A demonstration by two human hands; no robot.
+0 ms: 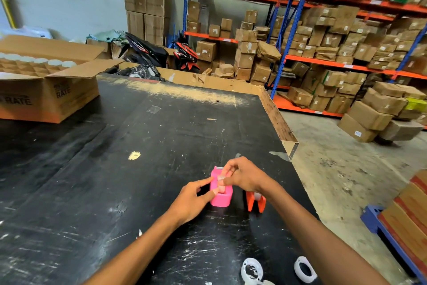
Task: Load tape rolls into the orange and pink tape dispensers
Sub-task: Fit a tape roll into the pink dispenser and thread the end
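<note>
Low in the frame's centre I see the pink dispenser (220, 195) upright on the black table (115, 169), boxy and glossy. My left hand (194, 199) pinches its side; my right hand (242, 175) pinches clear tape above it. The orange dispenser (255, 202) stands just right.

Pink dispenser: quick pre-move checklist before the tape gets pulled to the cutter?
1. Pink dispenser upright on the table: ok.
2. Left hand steadying its side: ok, fingers touch it.
3. Right hand over the top, pinching a clear tape end: looks ok; blurred.
4. Roll seated in the pink body: cannot tell, hands hide it.
5. Orange dispenser beside it, holding a roll: ok, clear roll shows inside.
6. Two white rings near the table's front edge, away from the hands: ok.
</note>
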